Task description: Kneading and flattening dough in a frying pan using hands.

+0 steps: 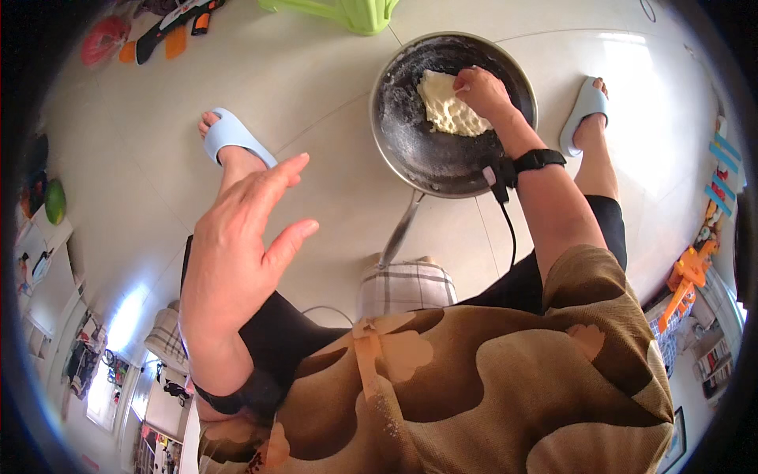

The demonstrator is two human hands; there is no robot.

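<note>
A steel frying pan (408,157) with a dark, flour-dusted inside stands on the tiled floor between my feet. A pale, lumpy piece of dough (447,106) lies in it. My right hand (482,92) is over the dough's upper right part, fingers curled in against it; whether they pinch it is hard to tell. Raised at the left, well away from the pan, my left hand (243,231) has its fingers extended and the thumb apart, holding nothing. The pan's metal handle (401,231) points back toward me. A dark band with a cable sits on my right wrist.
The handle's end reaches a plaid-covered seat (405,287) in front of my body. A light green plastic stool (364,15) is beyond the pan. Blue slippers (234,133) are on my feet. An orange-and-black toy (174,38) lies far left, an orange object (690,269) far right.
</note>
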